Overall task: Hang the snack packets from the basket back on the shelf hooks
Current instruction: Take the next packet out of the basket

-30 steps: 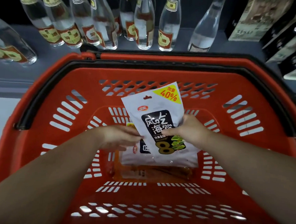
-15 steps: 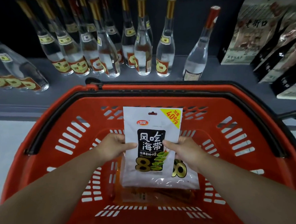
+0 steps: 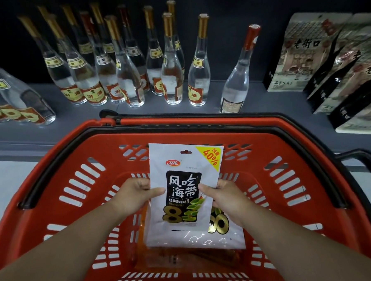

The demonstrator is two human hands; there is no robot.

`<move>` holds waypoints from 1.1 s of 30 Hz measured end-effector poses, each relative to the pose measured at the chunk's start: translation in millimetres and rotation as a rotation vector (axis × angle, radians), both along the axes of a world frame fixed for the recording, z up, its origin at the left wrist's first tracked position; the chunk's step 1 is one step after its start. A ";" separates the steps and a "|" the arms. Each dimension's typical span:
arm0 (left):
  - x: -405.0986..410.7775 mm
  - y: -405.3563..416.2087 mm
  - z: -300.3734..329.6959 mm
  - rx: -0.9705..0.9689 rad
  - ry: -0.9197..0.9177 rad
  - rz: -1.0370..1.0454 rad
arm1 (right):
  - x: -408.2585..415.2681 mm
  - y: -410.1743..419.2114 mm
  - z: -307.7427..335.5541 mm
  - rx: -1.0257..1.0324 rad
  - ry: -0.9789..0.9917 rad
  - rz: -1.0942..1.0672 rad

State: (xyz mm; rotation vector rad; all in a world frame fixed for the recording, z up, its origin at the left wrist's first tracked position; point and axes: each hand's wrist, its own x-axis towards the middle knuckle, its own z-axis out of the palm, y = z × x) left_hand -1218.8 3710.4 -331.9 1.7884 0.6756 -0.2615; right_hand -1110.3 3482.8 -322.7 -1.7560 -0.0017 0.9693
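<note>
A white snack packet [image 3: 182,162] with black lettering and a yellow 40% corner is held upright above the red basket [image 3: 69,159]. My left hand [image 3: 136,194] pinches its left edge, thumb on the front. My right hand [image 3: 224,196] pinches its right edge the same way. A hang hole shows at the packet's top. Under it in the basket lie a second white packet [image 3: 228,234] and an orange packet [image 3: 186,259], both partly hidden. No shelf hooks are in view.
Several clear glass bottles [image 3: 172,76] with gold or red caps stand on the grey shelf [image 3: 71,116] behind the basket. Dark and beige pouches [image 3: 304,54] lean at the right. The basket's black handle [image 3: 364,159] lies along its rim.
Both hands have lifted the white packet up out of the basket and turned it straight and upright. The view has tilted up, showing more of the shelf.
</note>
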 end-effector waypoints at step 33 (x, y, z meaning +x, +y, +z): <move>-24.0 -42.1 414.6 -0.043 -0.068 0.020 | -23.1 -25.0 407.2 -0.071 -0.088 -0.032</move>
